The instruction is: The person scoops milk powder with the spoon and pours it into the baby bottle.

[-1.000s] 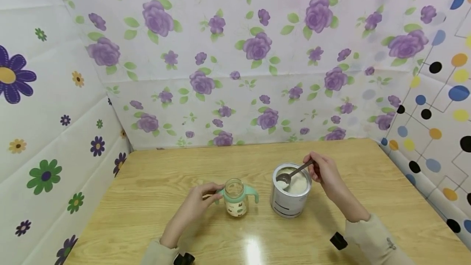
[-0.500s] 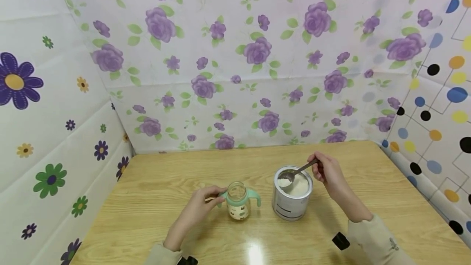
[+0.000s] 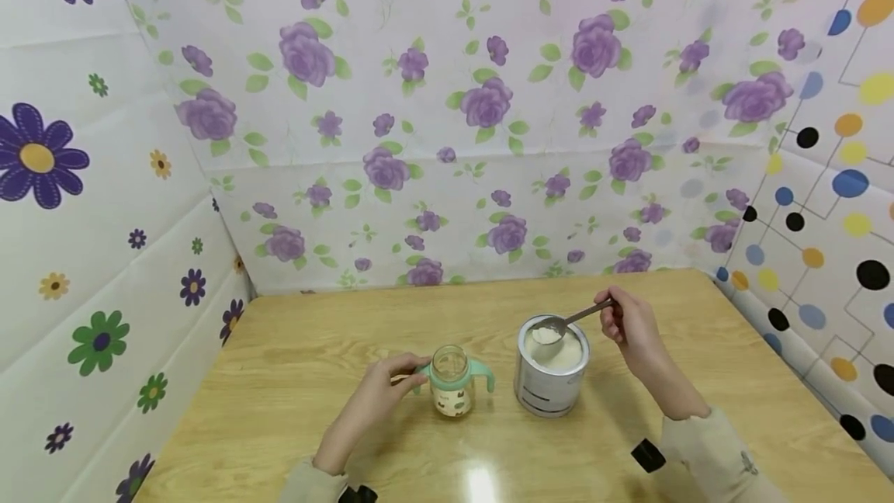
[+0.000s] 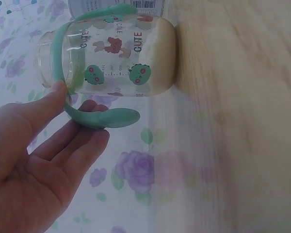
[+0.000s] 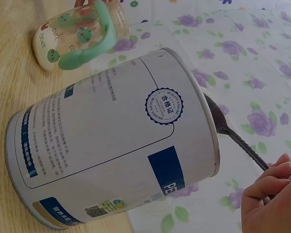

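Low centre in the head view, a clear bottle [image 3: 451, 386] with mint handles [image 3: 483, 373] stands upright, pale powder [image 4: 162, 60] at its base; the left hand [image 3: 380, 388] pinches one handle. The right hand [image 3: 634, 326] pinches a powder-laden dark spoon [image 3: 587, 312] over an open white can [image 3: 549, 391] between both hands. Flowered cloth [image 3: 447, 204] backs the worktop [image 3: 335, 332].

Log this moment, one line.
left hand: holds bottle by handle | right hand: holds spoon with powder | spoon: at can mouth

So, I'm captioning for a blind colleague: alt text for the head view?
A person's right grip holds a spoon of white powder at the mouth of an open tin; the left grip holds an open green-handled bottle on a wooden table.
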Tool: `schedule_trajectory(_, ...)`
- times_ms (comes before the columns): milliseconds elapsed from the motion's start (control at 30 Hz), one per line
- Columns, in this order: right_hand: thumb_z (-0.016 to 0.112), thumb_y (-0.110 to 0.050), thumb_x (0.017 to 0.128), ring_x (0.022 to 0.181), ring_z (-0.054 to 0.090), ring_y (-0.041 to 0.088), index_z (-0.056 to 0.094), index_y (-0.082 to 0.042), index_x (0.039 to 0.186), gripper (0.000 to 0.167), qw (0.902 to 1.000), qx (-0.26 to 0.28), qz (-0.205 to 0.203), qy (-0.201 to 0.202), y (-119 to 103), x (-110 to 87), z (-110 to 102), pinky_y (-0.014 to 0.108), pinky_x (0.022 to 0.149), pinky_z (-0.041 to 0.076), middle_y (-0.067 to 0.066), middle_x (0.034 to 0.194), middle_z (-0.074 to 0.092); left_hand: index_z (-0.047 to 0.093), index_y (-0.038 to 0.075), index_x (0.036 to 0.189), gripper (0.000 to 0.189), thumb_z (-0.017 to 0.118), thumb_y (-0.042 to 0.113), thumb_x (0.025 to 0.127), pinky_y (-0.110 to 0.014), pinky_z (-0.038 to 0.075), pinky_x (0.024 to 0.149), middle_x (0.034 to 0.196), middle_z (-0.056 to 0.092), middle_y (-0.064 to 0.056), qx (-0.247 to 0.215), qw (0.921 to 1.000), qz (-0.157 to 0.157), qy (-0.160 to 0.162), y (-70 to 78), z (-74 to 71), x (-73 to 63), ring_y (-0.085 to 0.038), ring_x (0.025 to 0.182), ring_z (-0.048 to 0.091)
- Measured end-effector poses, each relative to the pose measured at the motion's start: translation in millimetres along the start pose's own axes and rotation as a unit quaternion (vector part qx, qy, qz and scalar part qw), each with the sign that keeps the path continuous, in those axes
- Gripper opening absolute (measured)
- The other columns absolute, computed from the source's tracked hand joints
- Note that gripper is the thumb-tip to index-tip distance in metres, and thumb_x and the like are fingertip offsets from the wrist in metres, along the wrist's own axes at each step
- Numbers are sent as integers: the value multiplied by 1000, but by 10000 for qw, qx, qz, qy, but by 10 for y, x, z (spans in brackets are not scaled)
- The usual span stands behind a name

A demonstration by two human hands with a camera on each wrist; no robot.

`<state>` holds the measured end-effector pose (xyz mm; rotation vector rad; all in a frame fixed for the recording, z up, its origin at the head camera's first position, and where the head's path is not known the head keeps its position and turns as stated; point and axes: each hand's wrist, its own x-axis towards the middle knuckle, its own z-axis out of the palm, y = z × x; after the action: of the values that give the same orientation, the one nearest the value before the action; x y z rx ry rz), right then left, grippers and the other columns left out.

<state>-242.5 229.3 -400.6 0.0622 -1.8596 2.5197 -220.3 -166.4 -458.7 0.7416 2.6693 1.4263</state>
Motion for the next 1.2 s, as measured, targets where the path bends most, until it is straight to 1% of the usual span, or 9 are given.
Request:
schedule_trajectory(133,34,-26,107,42,42,1,61,-11,82,40,9986,492,-111,-157,-39,36,7,12,39,30,-8,54,52,66,9,122,31,62,22,94,-35,57,91,114,69,-4,-20,10000,-11,-12,8,-6,35,-19,93,68)
schedule_trajectory(267,32,-24,108,42,39,3,60,-9,82,40,9946,936,-272,-345,-66,59,44,20,44,15,-6,53,51,66,9,122,31,63,22,94,-35,57,90,116,69,-7,-29,10000,21,23,3,-13,60,-22,94,69)
schedule_trajectory(367,31,-23,108,43,31,6,59,-9,81,41,9923,1127,-354,-372,-70,75,83,27,49,8,-5,52,50,67,9,121,31,63,22,94,-34,58,90,117,69,-8,5,10000,18,47,-10,-21,66,-20,94,69)
schedule_trajectory(467,30,-22,108,47,21,11,59,-9,79,43,9910,1250,-370,-315,-60,94,123,28,51,5,-5,50,49,67,9,120,30,63,22,93,-34,57,90,119,68,-8,32,10000,14,41,-28,-26,58,-20,97,68)
schedule_trajectory(600,28,-19,108,50,16,14,59,-9,79,44,9891,1378,-408,-322,-53,112,172,29,51,3,-5,50,48,67,12,121,30,63,23,94,-33,57,90,119,69,-7,96,9999,-6,37,-51,-26,46,-21,100,68)
schedule_trajectory(733,26,-18,108,49,16,14,58,-10,81,43,9883,1412,-473,-332,-61,106,218,28,50,4,-5,50,49,68,13,120,28,62,23,94,-34,57,91,118,69,-7,103,9999,8,43,-63,-24,32,-22,102,68)
schedule_trajectory(933,26,-19,108,46,19,12,58,-10,80,43,9881,1414,-533,-296,-56,79,278,27,50,5,-5,49,49,67,11,120,29,63,22,94,-33,57,91,121,68,-8,3,10000,-2,-9,-69,-14,-14,-24,105,67)
schedule_trajectory(1067,27,-18,108,50,14,14,59,-10,79,44,9870,1483,-559,-280,-59,64,332,27,50,4,-5,49,48,67,10,121,31,62,25,94,-33,57,91,120,68,-7,42,10000,65,13,-50,-11,-13,-22,104,67)
schedule_trajectory(1200,26,-18,108,50,13,15,58,-10,79,44,9864,1501,-543,-394,-57,58,393,28,51,4,-5,49,47,67,11,121,31,62,24,94,-33,57,91,118,69,-5,58,9999,131,29,-32,-5,4,-19,100,68)
